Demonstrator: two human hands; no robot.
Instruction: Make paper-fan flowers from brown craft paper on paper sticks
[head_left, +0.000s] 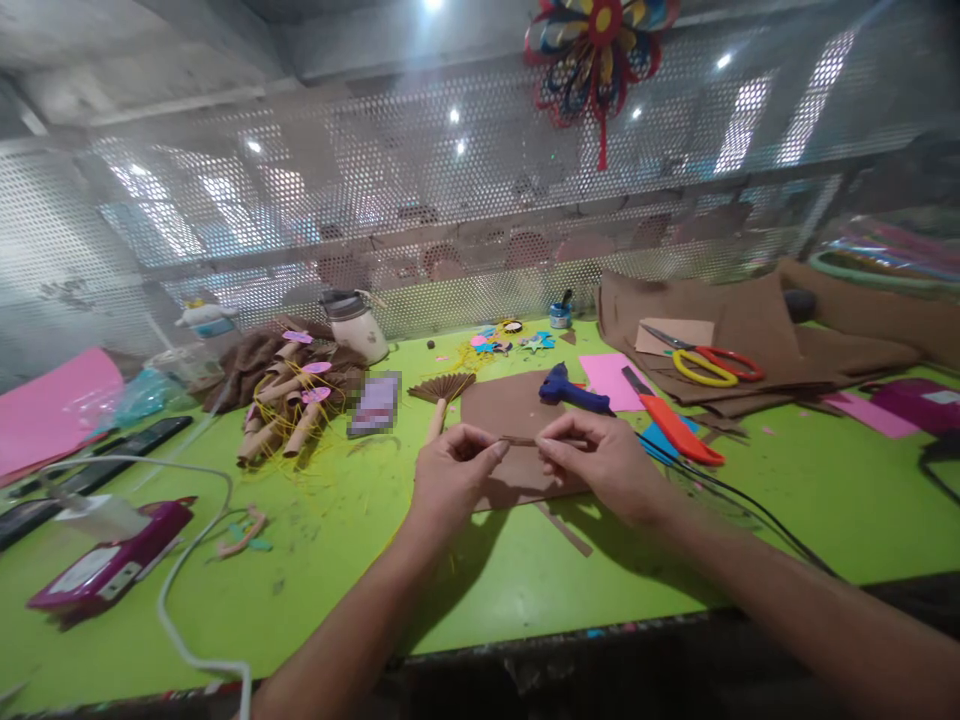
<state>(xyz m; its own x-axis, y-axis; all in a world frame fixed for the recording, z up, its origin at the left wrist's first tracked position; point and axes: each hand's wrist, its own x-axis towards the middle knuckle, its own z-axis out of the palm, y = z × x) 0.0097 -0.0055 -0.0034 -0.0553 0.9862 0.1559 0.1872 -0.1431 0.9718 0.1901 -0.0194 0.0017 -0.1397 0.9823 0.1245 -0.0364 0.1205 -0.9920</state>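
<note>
Between my two hands runs a thin folded strip of brown paper (519,440), one end pinched by each. My left hand (455,470) has thumb and forefinger closed on its left end. The right end sits in the closed fingertips of my right hand (600,460). Beneath both hands lies a flat brown paper sheet (499,400). A pleated brown paper fan (444,386) with a rolled paper handle rests just beyond my left hand. Close behind my right hand is a blue glue gun (574,390). A red-handled knife (679,430) lies to its right.
Scissors (705,367) lie on stacked brown sheets (675,300) at back right. Rolled paper tubes with yellow strings (289,405) are heaped at left, near a white jar (356,325). A purple power strip (112,565) and white cable (169,560) occupy the left front of the green table (322,570).
</note>
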